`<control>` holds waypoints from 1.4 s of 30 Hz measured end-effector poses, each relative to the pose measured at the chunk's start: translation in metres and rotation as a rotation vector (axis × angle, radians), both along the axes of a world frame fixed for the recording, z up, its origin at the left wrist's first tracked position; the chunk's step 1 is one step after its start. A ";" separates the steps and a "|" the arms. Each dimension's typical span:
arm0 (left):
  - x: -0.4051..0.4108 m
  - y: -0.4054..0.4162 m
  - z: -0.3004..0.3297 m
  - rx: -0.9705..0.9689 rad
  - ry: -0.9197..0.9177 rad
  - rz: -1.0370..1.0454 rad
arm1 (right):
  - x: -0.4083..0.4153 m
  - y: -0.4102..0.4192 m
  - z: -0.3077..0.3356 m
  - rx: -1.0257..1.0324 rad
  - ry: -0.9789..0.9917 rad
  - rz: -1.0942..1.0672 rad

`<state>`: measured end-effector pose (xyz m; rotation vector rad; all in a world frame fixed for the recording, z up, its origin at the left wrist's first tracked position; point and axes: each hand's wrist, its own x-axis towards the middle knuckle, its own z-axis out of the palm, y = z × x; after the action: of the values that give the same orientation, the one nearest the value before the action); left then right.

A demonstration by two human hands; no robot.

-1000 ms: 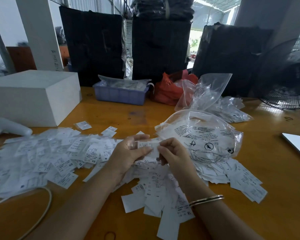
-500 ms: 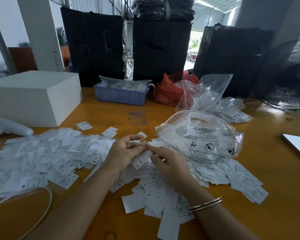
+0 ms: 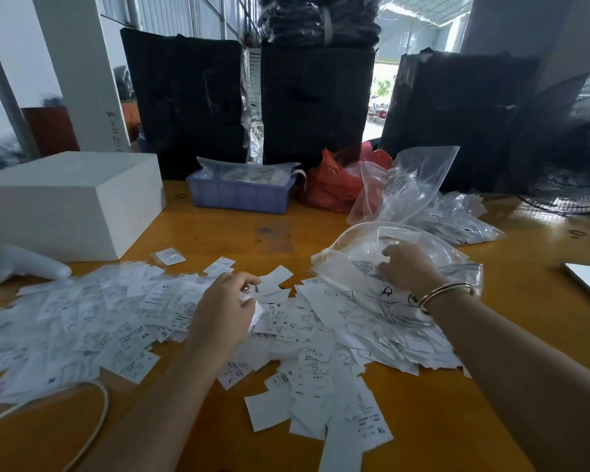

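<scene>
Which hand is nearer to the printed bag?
Right. The right hand grips the bag; the left hand holds a label, apart from the bag, on its left.

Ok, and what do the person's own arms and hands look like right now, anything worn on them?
Both forearms are bare as far as the picture shows, with no sleeves in view. The left hand and the right hand wear no gloves. The right wrist carries thin gold-coloured bangles; the left wrist has nothing on it.
</scene>
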<state>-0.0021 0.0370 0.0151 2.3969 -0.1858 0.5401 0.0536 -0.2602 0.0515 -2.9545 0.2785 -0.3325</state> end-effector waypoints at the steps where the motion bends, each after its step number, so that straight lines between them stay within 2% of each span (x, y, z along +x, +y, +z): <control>1: 0.000 0.001 -0.001 0.049 0.013 0.011 | 0.001 -0.001 -0.002 -0.045 0.070 0.000; 4: 0.001 0.002 -0.002 0.195 -0.002 0.067 | -0.004 0.003 -0.009 -0.096 0.178 0.020; 6: 0.001 0.001 -0.003 0.221 -0.033 0.085 | -0.009 0.006 -0.011 -0.077 0.112 0.002; 11: 0.001 -0.003 -0.006 0.174 -0.035 0.025 | -0.019 0.009 -0.011 -0.036 -0.039 0.009; 14: 0.000 -0.005 -0.006 0.161 -0.035 0.013 | -0.023 0.009 -0.007 -0.111 -0.024 -0.071; 17: -0.001 -0.005 -0.006 0.144 -0.046 0.010 | -0.029 0.008 -0.006 -0.100 0.050 -0.116; 21: -0.002 -0.006 -0.005 0.136 -0.042 0.001 | -0.033 0.010 -0.004 -0.062 -0.048 -0.095; 27: -0.002 -0.007 -0.004 0.108 -0.049 -0.009 | -0.032 0.008 0.000 0.275 -0.121 -0.136; 31: -0.003 -0.008 -0.004 0.104 -0.050 -0.022 | -0.034 0.007 0.003 0.338 -0.149 -0.145; 33: -0.003 -0.008 -0.004 0.100 -0.053 -0.024 | -0.036 0.009 0.005 0.335 -0.270 -0.120; 35: -0.004 -0.009 -0.002 0.087 -0.069 -0.036 | -0.041 0.018 0.009 0.396 -0.505 -0.024; 37: -0.005 -0.011 0.000 0.033 -0.091 -0.086 | -0.051 0.035 0.014 0.504 -0.705 0.131; 38: -0.006 -0.012 0.002 -0.022 -0.094 -0.129 | -0.057 0.045 0.015 0.604 -0.730 0.216; 40: -0.009 -0.014 0.006 -0.175 -0.051 -0.223 | -0.070 0.067 0.012 0.831 -0.630 0.358; 42: -0.014 -0.015 0.010 -0.315 0.042 -0.315 | -0.080 0.089 0.003 0.941 -0.462 0.445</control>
<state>-0.0157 0.0217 0.0249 2.0206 -0.4192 0.3430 -0.0267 -0.1712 0.0541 -1.8748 -0.2299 -0.5957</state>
